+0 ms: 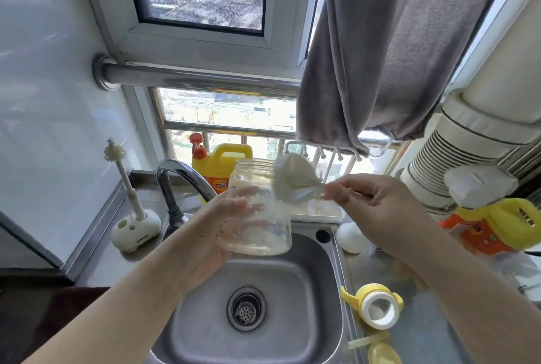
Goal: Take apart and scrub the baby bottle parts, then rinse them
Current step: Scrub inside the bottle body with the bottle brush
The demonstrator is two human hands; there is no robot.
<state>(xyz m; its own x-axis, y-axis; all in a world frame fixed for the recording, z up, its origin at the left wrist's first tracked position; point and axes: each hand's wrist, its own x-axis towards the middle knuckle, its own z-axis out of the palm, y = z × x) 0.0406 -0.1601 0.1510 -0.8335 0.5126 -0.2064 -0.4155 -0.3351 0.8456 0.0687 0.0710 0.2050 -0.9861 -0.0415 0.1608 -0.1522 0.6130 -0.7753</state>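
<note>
My left hand grips a clear baby bottle body above the steel sink, its open mouth pointing up and away. My right hand pinches the handle of a pale bristle brush, whose head sits at the bottle's rim, outside the mouth. On the counter to the right lies the yellow handled collar with its white ring. A yellowish small part lies below it. A white dome-shaped cap rests beside the sink.
A curved faucet stands left of the bottle. A small nipple brush in a white stand is at the left. A yellow detergent jug stands on the sill, another yellow bottle at right. A grey towel hangs above.
</note>
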